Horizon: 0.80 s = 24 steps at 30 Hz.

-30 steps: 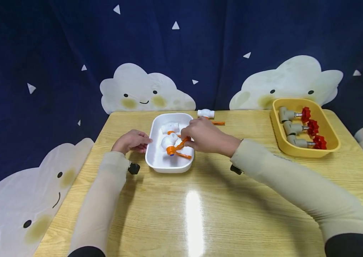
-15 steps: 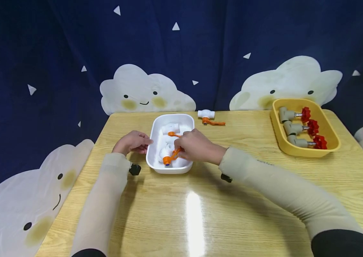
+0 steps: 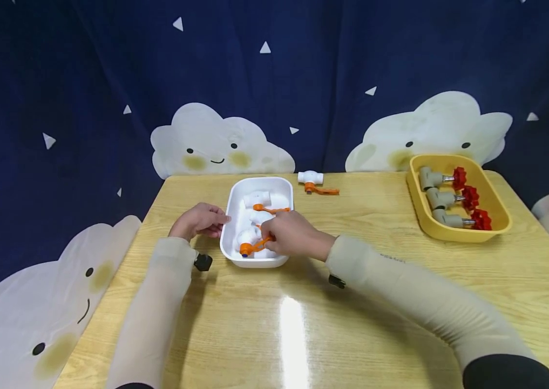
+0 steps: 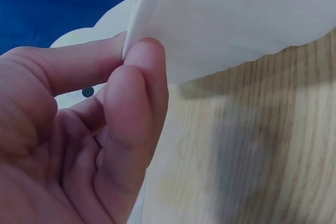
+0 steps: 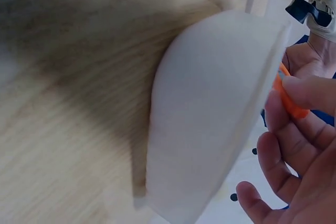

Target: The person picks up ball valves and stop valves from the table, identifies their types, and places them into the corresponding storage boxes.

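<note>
A white plastic bin (image 3: 261,263) stands on the table, holding several white ball valves with orange handles. My left hand (image 3: 201,220) pinches the bin's left rim between thumb and fingers; the left wrist view shows this hand (image 4: 121,98) at the rim. Inside the near end of the bin, my right hand (image 3: 293,233) pinches the orange handle of one ball valve (image 3: 247,237). That handle (image 5: 291,100) also shows between thumb and forefinger in the right wrist view. Another ball valve (image 3: 257,199) lies at the far end, and one between them is partly covered by my right hand.
Behind the bin, to its right, a further ball valve (image 3: 310,178) lies near the table's back edge. At the far right stands a yellow bin (image 3: 463,234) with three grey valves (image 3: 441,198) with red handwheels. A dark blue curtain (image 3: 323,65) hangs behind the table.
My right hand has moved left and toward me, lowering the ball valve into the near end of the white bin. My left hand stays on the rim.
</note>
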{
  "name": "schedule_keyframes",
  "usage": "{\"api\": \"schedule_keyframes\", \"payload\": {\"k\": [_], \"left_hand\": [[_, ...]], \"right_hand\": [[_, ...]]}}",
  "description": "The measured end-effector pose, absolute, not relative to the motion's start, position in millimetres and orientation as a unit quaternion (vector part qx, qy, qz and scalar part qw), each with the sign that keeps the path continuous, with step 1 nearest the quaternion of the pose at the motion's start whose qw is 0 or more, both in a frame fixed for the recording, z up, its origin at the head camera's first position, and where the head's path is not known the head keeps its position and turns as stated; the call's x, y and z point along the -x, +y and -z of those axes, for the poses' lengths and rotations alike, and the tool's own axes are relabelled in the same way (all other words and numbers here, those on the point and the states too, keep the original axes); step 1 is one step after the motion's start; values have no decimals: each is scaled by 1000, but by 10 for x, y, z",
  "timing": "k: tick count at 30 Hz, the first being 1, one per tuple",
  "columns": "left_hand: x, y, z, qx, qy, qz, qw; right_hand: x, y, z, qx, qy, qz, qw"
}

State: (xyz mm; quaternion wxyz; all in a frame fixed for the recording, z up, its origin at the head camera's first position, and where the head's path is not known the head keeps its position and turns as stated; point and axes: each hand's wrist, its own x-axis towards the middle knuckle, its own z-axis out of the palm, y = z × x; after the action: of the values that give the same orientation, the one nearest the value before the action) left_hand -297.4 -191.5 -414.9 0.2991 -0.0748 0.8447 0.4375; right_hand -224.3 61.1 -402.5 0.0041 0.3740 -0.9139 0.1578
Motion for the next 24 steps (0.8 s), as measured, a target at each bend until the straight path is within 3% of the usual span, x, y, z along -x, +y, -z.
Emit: {"api": "schedule_keyframes", "payload": {"k": [24], "left_hand": [[2954,-1938,4169,72,844,-442,295]], "right_hand": [[2219,617,4166,-353,-927,-125,-38]]}}
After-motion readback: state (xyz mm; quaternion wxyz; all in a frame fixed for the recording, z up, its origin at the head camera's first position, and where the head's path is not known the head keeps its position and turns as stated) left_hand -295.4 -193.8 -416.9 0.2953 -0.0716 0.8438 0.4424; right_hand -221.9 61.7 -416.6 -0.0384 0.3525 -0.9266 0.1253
